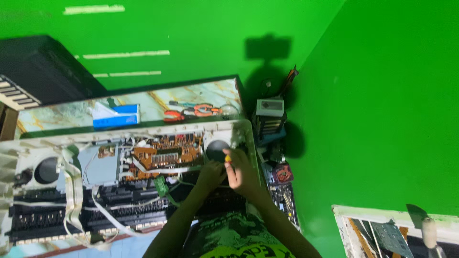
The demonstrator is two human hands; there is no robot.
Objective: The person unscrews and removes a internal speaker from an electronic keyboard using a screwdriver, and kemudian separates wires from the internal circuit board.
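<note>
Right hand: fingers curled round a yellow-handled screwdriver, handle tip showing just above the knuckles; the shaft is hidden, so the contact point below cannot be told. The tool stands at the lower right edge of the right black speaker cone.

Left hand: just beside the right, fingers bent down onto the inside of the casing near the same speaker; whether it pinches anything cannot be told.

Both hands work at the right end of an opened electronic keyboard, pale casing lying open-side up. Inside: an orange-brown circuit board left of the hands, a small green board tilted near the left wrist, white ribbon cables draped over the dark key mechanism, a second speaker at the far left.

Behind the casing, a marbled shelf carries a blue-and-white tissue box and orange-handled pliers. Green walls all round.
</note>
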